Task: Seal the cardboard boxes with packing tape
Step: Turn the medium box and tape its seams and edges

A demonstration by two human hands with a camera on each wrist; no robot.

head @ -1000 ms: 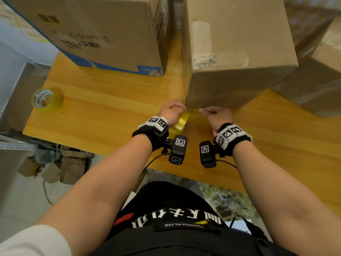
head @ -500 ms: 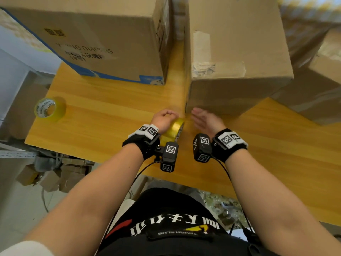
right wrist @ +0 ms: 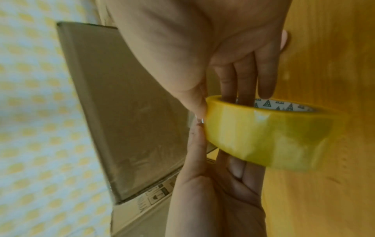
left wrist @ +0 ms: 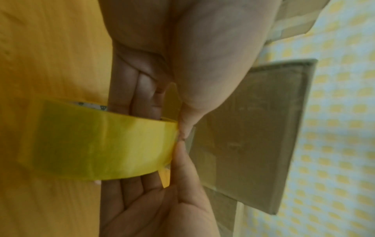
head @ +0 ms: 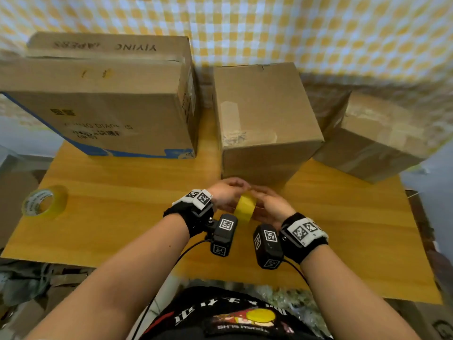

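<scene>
A yellow packing tape roll [head: 245, 208] is held on edge above the table, just in front of the middle cardboard box [head: 264, 123]. My left hand [head: 229, 191] grips the roll [left wrist: 97, 144] from the left, fingers through its core and thumb on the outer wrap. My right hand [head: 266, 201] grips the same roll [right wrist: 270, 137] from the right in the same way. Both thumb tips meet on the roll's outer surface on the side facing the box. The middle box has its flaps down, with old tape patches on top.
A large printed box [head: 110, 106] stands at the back left and a taped box [head: 375, 143] at the back right. A second tape roll [head: 44, 202] lies near the left edge of the wooden table [head: 122, 229]. Checked cloth hangs behind.
Both hands drew back from the middle box's lower front edge. The right hand, which was off the roll, has joined the left on it. The view tilted upward.
</scene>
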